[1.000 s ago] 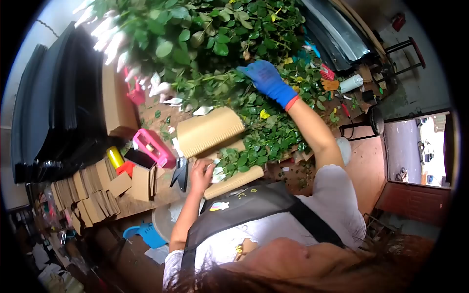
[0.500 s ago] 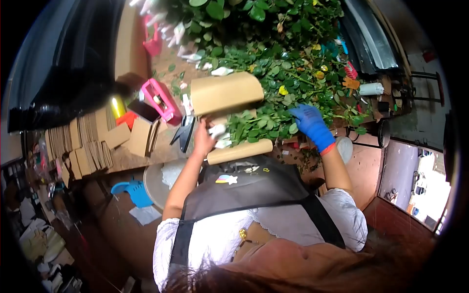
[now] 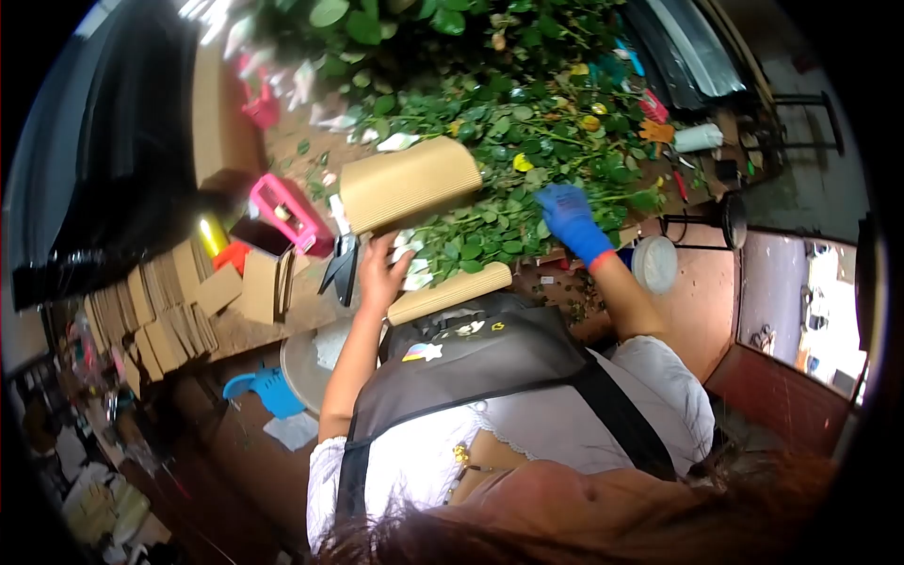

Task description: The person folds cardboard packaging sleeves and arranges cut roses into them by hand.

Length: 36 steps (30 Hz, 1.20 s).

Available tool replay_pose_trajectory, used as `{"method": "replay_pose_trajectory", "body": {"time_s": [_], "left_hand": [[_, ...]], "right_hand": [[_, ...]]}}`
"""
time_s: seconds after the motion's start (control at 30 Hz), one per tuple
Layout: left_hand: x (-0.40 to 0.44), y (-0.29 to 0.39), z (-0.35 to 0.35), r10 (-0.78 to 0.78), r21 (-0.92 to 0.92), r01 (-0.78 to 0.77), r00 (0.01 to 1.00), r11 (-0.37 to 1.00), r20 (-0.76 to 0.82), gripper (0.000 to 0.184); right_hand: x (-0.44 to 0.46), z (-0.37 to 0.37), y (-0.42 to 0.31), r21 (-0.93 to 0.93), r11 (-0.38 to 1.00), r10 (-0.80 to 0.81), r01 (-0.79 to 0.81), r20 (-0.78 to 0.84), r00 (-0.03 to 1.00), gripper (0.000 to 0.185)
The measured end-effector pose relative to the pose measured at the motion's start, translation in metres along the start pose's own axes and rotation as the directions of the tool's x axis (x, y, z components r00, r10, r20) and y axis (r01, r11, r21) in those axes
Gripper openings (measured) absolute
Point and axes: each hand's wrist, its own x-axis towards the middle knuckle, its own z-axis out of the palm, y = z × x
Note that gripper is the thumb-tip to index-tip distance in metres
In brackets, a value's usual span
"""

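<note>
A bunch of leafy rose stems (image 3: 480, 235) lies across a sheet of corrugated cardboard, whose far flap (image 3: 410, 184) curls up and whose near edge (image 3: 452, 292) is rolled toward my apron. White-covered flower heads (image 3: 412, 264) sit at the bunch's left end. Beside them is my bare left hand (image 3: 381, 273), open with fingers apart, close to the heads and the cardboard. My right hand (image 3: 570, 221), in a blue glove, is closed around the stems at the right side; leaves partly hide its fingertips.
More roses (image 3: 527, 104) are heaped at the back. Left of the cardboard are black-handled scissors (image 3: 344, 268), a pink tape dispenser (image 3: 287, 215) and stacked cardboard pieces (image 3: 165, 301). A white bucket (image 3: 654, 264) stands at right, below the table edge. A blue plastic item (image 3: 268, 388) lies at lower left.
The view has shifted, moving the table's things leftward in the picture. My left hand's fingers have spread slightly beside the white heads. My right hand stays at the stems.
</note>
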Motion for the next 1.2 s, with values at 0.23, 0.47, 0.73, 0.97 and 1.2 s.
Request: {"method": "replay_pose_trajectory", "body": {"time_s": [0.23,0.47,0.73,0.97,1.2], "left_hand": [[0.000,0.004,-0.003,-0.079,-0.045,0.082,0.994,0.996,0.074,0.047],[0.001,0.002,-0.004,-0.079,-0.024,0.081,0.994,0.996,0.076,0.047],[0.000,0.002,-0.002,-0.086,-0.034,0.088,0.994,0.996,0.064,0.048],[0.000,-0.006,0.000,-0.050,-0.023,0.052,0.997,0.998,0.052,0.048],[-0.001,-0.002,0.001,-0.076,-0.069,0.077,0.997,0.995,0.022,0.048]], "right_hand": [[0.030,-0.042,0.035,0.658,0.745,0.279,-0.106,-0.163,0.946,0.035],[0.144,-0.021,0.061,-0.205,0.940,0.257,-0.274,-0.107,0.961,0.032],[0.162,-0.159,0.081,-0.248,0.963,-0.052,-0.107,-0.558,0.828,0.035],[0.198,-0.164,0.060,-0.237,0.969,-0.060,-0.063,-0.478,0.876,0.032],[0.087,-0.127,0.091,0.217,0.934,-0.065,0.282,-0.675,0.735,0.032]]}}
